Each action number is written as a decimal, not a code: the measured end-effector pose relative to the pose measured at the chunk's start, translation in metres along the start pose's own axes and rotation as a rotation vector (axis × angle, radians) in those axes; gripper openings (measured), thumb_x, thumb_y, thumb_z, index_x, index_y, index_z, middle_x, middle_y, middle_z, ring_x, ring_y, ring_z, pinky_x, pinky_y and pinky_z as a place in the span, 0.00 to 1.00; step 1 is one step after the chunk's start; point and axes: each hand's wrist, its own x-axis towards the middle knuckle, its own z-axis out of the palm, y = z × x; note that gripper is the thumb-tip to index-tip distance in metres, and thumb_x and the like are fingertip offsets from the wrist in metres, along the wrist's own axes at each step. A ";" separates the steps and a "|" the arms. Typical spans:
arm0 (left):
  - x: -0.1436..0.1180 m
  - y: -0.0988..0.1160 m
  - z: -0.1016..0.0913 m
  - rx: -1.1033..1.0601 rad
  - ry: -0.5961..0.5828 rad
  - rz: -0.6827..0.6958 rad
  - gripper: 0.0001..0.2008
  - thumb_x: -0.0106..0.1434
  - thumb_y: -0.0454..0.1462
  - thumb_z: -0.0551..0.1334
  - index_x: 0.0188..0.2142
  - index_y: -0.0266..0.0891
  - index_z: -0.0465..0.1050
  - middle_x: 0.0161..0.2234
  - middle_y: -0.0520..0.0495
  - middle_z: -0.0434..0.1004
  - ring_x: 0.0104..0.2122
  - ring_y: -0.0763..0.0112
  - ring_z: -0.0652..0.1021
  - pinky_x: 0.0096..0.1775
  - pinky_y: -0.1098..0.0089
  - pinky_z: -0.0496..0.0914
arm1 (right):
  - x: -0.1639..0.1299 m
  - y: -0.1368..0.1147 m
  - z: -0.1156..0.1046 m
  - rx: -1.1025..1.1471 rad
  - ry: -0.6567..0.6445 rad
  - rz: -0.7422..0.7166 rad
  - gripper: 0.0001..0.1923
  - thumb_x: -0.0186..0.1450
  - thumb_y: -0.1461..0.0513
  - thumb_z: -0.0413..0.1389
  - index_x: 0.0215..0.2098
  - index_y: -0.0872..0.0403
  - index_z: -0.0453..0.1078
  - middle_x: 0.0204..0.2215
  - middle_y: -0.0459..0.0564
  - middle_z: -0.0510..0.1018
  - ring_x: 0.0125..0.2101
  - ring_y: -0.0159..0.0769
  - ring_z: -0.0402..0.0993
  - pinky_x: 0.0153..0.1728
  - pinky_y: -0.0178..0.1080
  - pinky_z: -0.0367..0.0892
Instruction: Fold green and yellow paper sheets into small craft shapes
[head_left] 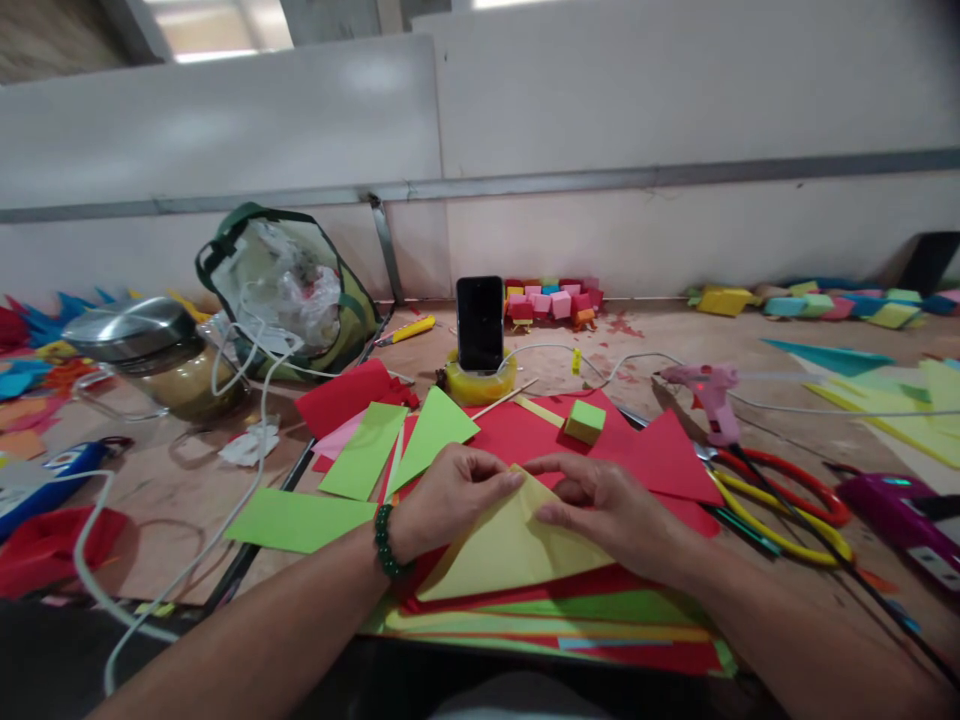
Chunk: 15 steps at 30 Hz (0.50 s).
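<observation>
A pale yellow sheet of paper [502, 555], folded into a triangle, lies over a stack of red and green paper in front of me. My left hand [457, 495] pinches it near its top corner between thumb and fingers. On the other side of that corner, my right hand [592, 500] grips the same sheet, thumb on its face and fingers curled behind. A small green paper cube [584, 422] sits just beyond my right hand on red paper [517, 435]. Green paper pieces [364, 450] lie beyond my left hand.
A phone [480, 325] stands in a yellow tape roll [484, 385]. To the right are a pink glue gun [709, 395] and scissors [795, 515] with red and yellow handles. A glass jar [169, 370], a bag [289, 290] and a white cable [262, 450] occupy the left.
</observation>
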 end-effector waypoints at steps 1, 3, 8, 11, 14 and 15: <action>0.000 0.000 0.000 0.007 -0.003 0.003 0.21 0.57 0.50 0.59 0.21 0.34 0.66 0.18 0.54 0.61 0.19 0.79 0.61 0.19 0.78 0.55 | 0.000 0.000 0.000 -0.006 0.000 -0.001 0.23 0.62 0.53 0.55 0.50 0.59 0.66 0.16 0.36 0.51 0.19 0.26 0.47 0.18 0.31 0.43; -0.001 0.000 0.000 0.019 -0.004 0.009 0.21 0.58 0.50 0.59 0.20 0.34 0.64 0.18 0.54 0.60 0.19 0.80 0.61 0.19 0.78 0.54 | 0.000 0.000 0.000 -0.016 0.001 -0.007 0.22 0.62 0.54 0.55 0.50 0.59 0.66 0.17 0.36 0.51 0.19 0.27 0.47 0.19 0.31 0.44; -0.001 -0.001 0.000 0.050 0.000 0.025 0.22 0.59 0.50 0.58 0.19 0.35 0.62 0.18 0.55 0.57 0.19 0.80 0.59 0.20 0.78 0.53 | -0.001 0.001 0.001 -0.028 0.008 -0.022 0.23 0.63 0.53 0.54 0.51 0.59 0.66 0.17 0.37 0.51 0.20 0.27 0.47 0.19 0.31 0.45; -0.001 -0.001 0.000 0.061 0.009 0.042 0.22 0.59 0.50 0.57 0.19 0.36 0.59 0.17 0.55 0.55 0.19 0.80 0.58 0.20 0.77 0.52 | -0.001 0.001 0.001 -0.042 0.012 -0.036 0.23 0.63 0.54 0.54 0.51 0.59 0.66 0.17 0.36 0.51 0.20 0.27 0.47 0.19 0.31 0.45; -0.002 0.000 0.000 0.070 0.009 0.045 0.22 0.59 0.50 0.57 0.19 0.36 0.59 0.17 0.55 0.53 0.19 0.80 0.57 0.20 0.77 0.52 | -0.002 0.000 0.001 -0.051 0.011 -0.036 0.22 0.63 0.54 0.54 0.52 0.59 0.66 0.17 0.36 0.50 0.20 0.27 0.46 0.19 0.31 0.44; -0.002 0.000 0.000 0.072 0.009 0.047 0.22 0.59 0.50 0.57 0.19 0.36 0.59 0.18 0.55 0.53 0.19 0.80 0.57 0.20 0.77 0.52 | -0.002 0.000 0.001 -0.057 0.013 -0.032 0.22 0.63 0.55 0.54 0.52 0.59 0.66 0.17 0.36 0.50 0.20 0.27 0.46 0.19 0.31 0.44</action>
